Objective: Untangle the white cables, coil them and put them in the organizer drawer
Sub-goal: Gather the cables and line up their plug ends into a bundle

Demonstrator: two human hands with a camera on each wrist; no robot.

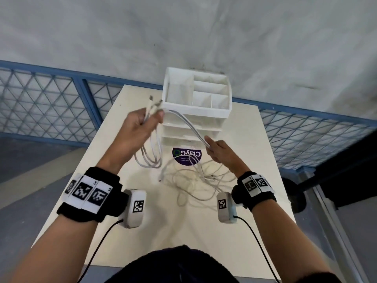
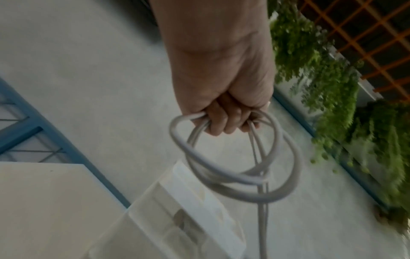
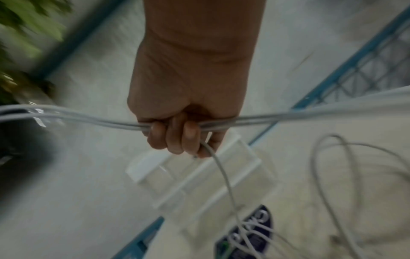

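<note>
Head view | left hand (image 1: 140, 127) grips looped thin white cables (image 1: 152, 156) | taut span runs right-down to right hand (image 1: 219, 151), fist-gripping it | white plastic drawer organizer (image 1: 196, 103) behind, on counter (image 1: 255, 139)

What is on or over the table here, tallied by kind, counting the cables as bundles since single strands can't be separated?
Hands: 2, left hand and right hand, each gripping cable.
White cable bundles: 2, held coil and loose tangle on the table.
White drawer organizer: 1.
Purple round sticker: 1.
Total: 6.
</note>
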